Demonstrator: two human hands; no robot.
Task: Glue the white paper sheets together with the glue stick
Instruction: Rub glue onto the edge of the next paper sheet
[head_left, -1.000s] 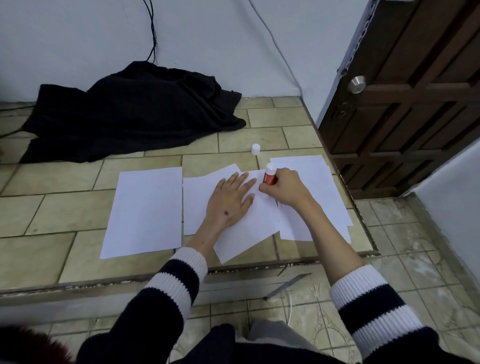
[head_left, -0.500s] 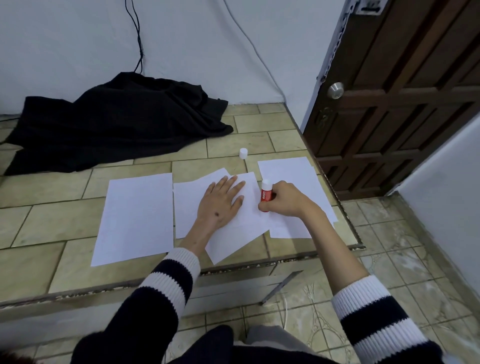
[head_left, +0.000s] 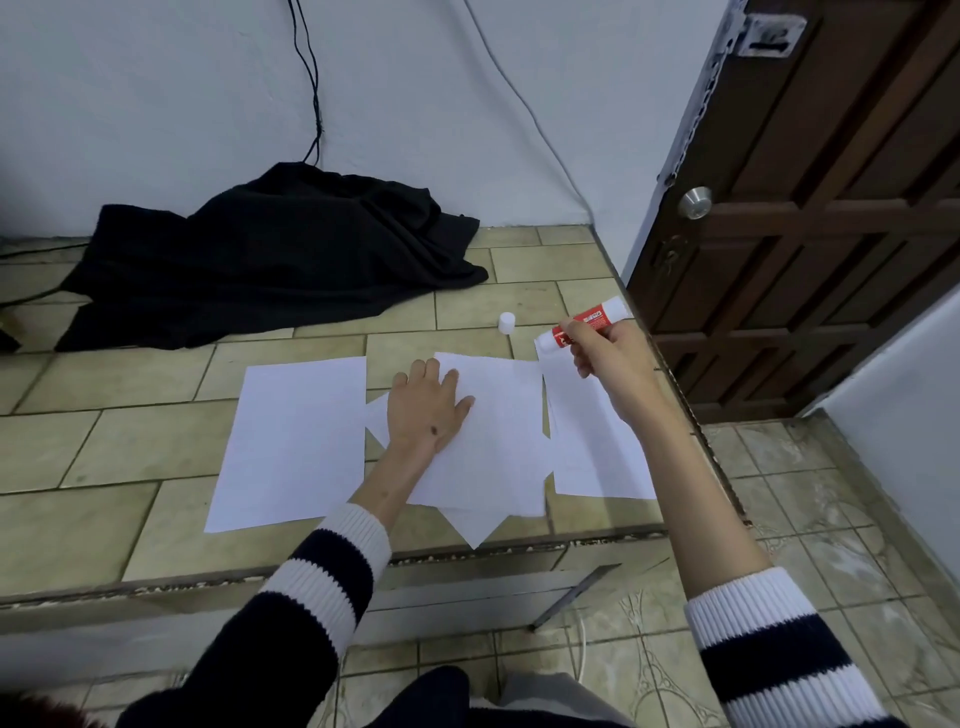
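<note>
Two hands busy. Left hand (head_left: 427, 410) spread flat, pressing stacked sheets (head_left: 488, 441) at frame centre. Right hand (head_left: 605, 353) pinches glue stick (head_left: 584, 325) lifted above. Advice: smooth outward from centre, recap with cap (head_left: 506, 322) beyond.

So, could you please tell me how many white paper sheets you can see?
4 at least: one alone on the left, two overlapping under the left hand (top sheet, corner below), one on the right. More may lie hidden underneath.
</note>
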